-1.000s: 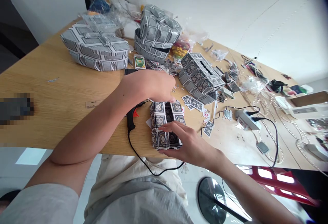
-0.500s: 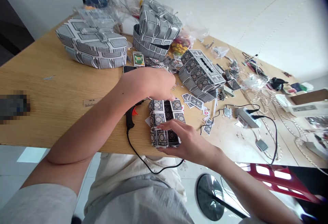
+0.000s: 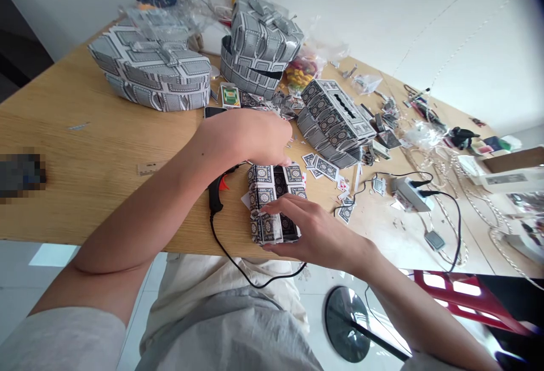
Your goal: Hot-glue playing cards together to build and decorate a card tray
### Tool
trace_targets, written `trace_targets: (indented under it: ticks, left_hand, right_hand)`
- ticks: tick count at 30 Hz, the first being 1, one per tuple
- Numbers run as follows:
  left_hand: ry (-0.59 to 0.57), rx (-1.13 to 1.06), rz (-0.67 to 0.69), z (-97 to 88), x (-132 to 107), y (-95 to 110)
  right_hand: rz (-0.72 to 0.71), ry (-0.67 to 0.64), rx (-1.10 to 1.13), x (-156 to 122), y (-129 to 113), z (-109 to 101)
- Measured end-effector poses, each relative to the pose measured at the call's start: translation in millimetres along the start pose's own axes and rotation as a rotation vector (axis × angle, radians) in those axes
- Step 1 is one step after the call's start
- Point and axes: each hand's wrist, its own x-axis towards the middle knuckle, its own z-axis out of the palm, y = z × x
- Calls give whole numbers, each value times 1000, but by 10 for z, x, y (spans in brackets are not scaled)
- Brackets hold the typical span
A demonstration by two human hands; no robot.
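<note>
A small open box woven from dark patterned playing cards (image 3: 264, 195) rests near the table's front edge. My right hand (image 3: 312, 232) is closed on its near right side, with the fingers over the top and the thumb low at the front. My left hand (image 3: 257, 133) is curled over the far end of the box. A fingertip of it touches the far rim, while the other fingers are largely hidden behind the hand. Just left of the box lies a black glue gun (image 3: 216, 195) with a red trigger, its nose partly covered by my left forearm.
Behind stand a slotted playing-card box (image 3: 335, 122) and larger grey card baskets (image 3: 155, 71). Loose cards (image 3: 325, 167) lie right of my hands. A power strip (image 3: 411, 194) with black cables and coils of cord (image 3: 457, 190) occupy the right side.
The view has shifted very slightly. Both hands keep the same hold on the box, and the things on the table stay in place.
</note>
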Motion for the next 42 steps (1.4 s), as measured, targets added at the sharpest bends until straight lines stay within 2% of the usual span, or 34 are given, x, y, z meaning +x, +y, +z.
trace_targets:
  ticks: [7,15,23,36,42]
  left_hand:
    - [-8,-28,-27,-1,-9,-6]
    - [1,-18,-31,10,-9,23]
    - [-26,-22,-27,11,-4,53]
    - [-23,3,-15,44,33,42]
    - [-22,-9,-11,16,0,49]
  right_hand:
    - [19,-35,35,2,16,46]
    - [-11,21,58,-38,66,97]
    - [-43,57,-8,-41,29,159]
    - [-37,68,-74,-42,-5,140]
    - [34,92,-50,-42,-40,138]
